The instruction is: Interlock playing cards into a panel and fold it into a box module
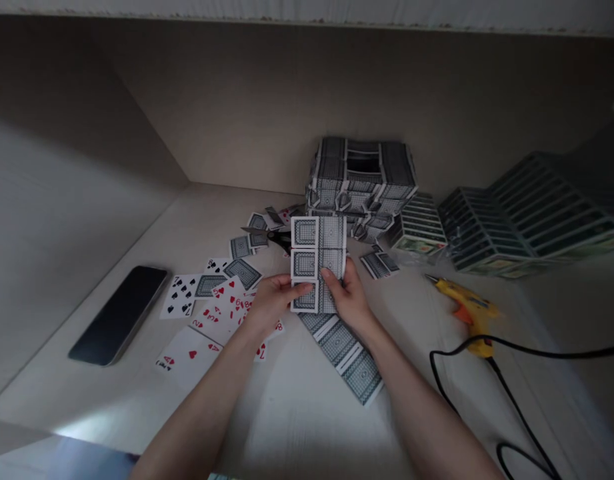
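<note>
the biggest thing is the pale worktop (297, 413). on its right side stand big dark green stacks (547, 207) with thin light stripes. next in size is a box made of playing cards (331, 167), near the back wall (237, 100). it has gray card backs all over and a hole in the top. a small striped stack (419, 227) sits just beside it, on the right.

in front of the box, two hands hold a card panel (331, 230) up over the middle of the worktop. it has gray card backs in two rows going up and down, and the left row has wide white edges. the left hand (274, 300) pinches the low left edge, with its thumb on top. the right hand (349, 297) grips the right side, with its thumb flat on the front. both hands have their fingers closed on the panel.

a long card strip (339, 343) lies on a slant below the panel. a black phone (119, 317) lies far to the left. a yellow glue gun (467, 303) with a black cord (537, 351) lies on the right. red heart cards (224, 313) lie in a messy pile near the left hand, and a seven of spades (181, 295) is between them and the phone. black scissors (277, 235) lie open, partly hidden behind the panel. little card pieces (379, 263) lie to the right of the panel.
</note>
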`<state>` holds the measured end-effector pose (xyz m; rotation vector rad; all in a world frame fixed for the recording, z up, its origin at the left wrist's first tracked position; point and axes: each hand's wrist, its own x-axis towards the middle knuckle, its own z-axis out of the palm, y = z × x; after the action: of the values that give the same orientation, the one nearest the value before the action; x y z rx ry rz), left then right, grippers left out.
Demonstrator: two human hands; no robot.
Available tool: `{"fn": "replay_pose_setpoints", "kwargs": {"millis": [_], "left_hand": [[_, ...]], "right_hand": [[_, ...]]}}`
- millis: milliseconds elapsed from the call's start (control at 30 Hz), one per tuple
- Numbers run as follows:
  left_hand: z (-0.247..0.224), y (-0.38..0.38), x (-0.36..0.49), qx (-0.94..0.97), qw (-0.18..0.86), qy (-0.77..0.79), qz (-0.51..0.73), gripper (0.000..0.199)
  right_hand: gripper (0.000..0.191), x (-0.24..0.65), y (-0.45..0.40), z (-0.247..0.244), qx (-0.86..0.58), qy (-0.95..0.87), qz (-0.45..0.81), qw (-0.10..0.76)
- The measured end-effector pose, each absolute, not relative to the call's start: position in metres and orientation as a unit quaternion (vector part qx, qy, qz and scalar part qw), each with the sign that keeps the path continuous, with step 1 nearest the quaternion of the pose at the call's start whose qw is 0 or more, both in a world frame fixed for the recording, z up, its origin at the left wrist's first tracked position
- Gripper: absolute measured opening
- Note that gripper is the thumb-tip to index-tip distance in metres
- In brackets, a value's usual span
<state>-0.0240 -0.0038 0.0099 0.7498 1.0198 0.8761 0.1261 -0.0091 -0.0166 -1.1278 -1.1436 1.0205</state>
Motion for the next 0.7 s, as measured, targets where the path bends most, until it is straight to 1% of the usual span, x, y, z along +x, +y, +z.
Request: {"fn": "replay_pose_setpoints", "kwargs": {"millis": [233, 700], "left_hand": [[0.0149, -0.0055, -0.0240, 0.344, 0.707, 0.462, 0.410, 0.035], [0.0158, -0.0044, -0.0250, 0.328, 0.724, 0.453, 0.403, 0.033]], "right_hand": [[0.031, 0.1256, -0.0088, -0.0151, -0.470, -0.476, 0.450, 0.591], [0.031, 0.1259, -0.0093, -0.0096, -0.468, -0.467, 0.463, 0.590]]}}
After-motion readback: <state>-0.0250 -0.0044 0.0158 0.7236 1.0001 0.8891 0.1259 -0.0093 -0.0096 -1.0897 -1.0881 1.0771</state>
